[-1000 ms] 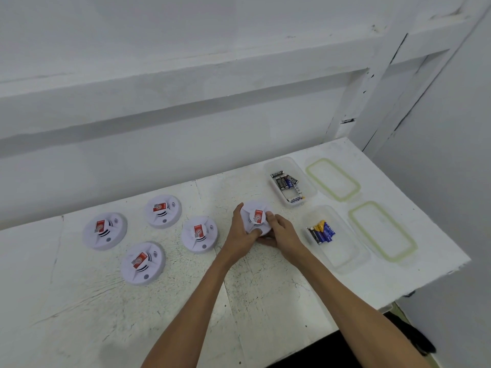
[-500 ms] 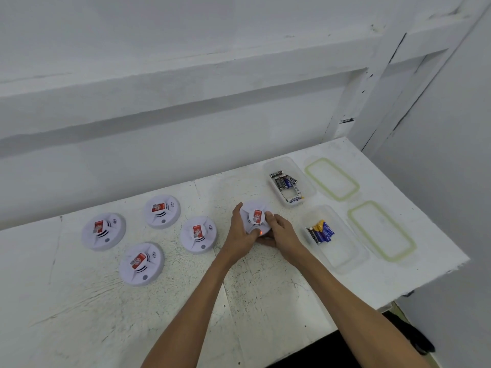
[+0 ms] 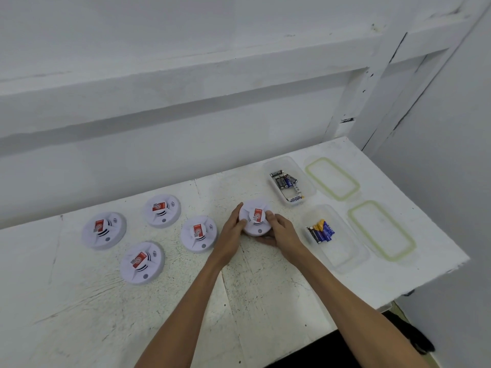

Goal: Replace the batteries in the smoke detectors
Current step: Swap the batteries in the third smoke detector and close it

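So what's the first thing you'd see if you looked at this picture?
Probably the two hands in the middle: the left hand and right hand grip a round white plastic smoke detector with a red label. Four more white smoke detectors lie on the scuffed white table to its left. To its right sit two clear plastic tubs of batteries.

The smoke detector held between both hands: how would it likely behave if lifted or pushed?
The smoke detector looks like a hard plastic disc, so probably stiff. Left hand and right hand hold it by the rim, so likely light. Low and wide, it should slide on the table rather than tip.
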Tool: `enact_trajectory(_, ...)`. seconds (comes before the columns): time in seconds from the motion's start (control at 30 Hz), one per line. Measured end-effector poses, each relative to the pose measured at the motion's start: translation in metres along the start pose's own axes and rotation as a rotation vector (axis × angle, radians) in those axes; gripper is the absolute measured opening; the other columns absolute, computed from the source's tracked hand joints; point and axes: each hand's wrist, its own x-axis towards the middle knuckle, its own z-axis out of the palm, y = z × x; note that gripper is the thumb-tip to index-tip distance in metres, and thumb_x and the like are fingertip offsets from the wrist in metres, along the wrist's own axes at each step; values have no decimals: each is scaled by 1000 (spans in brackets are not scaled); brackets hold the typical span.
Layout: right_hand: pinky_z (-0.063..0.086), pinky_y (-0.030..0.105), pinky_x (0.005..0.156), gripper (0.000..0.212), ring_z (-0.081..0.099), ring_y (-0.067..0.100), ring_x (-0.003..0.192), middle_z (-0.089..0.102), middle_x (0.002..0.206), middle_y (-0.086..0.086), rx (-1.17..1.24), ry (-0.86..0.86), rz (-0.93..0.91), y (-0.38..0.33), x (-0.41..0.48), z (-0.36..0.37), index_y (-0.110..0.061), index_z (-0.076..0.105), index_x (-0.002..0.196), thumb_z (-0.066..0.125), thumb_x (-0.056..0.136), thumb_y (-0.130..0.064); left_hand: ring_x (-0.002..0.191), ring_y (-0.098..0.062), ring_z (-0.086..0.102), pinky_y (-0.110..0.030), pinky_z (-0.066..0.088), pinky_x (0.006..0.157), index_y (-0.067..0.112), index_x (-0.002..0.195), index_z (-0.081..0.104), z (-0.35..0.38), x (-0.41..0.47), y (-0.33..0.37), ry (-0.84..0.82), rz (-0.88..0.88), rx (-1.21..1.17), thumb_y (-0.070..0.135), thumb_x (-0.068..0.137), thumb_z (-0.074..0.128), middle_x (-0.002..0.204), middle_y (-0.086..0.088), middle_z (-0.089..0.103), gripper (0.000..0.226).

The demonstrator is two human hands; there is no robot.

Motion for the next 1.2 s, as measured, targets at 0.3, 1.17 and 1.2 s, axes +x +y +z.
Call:
enact_trajectory(0.3, 61, 47, 85, 40, 74, 29, 97, 74, 108, 14, 19, 1, 12, 0, -2, 0, -7, 63, 117, 54, 100, -42, 126, 11, 50, -11, 43, 101, 28, 148, 42, 8, -6, -3, 96, 111, -7, 23, 110, 44, 143, 15, 53, 38)
enact_trajectory(1.17, 59, 48, 88, 42, 73, 30, 99, 74, 110, 15, 13, -14, 20, -1, -3, 1, -6, 62, 119, 53, 101, -42, 126, 14, 49, -8, 42, 100, 22, 151, 42, 8, -7, -3, 100, 139, -2, 23, 110, 43, 143, 13, 53, 40)
enact_trajectory(1.2, 59, 48, 88, 42, 73, 30, 99, 74, 110, 15, 15, -14, 20, -1, -3, 1, -6, 62, 119, 53, 100, -43, 126, 14, 49, -8, 42, 99, 23, 150, 42, 8, -7, -3, 98, 139, 0, 23, 110, 43, 142, 14, 53, 40)
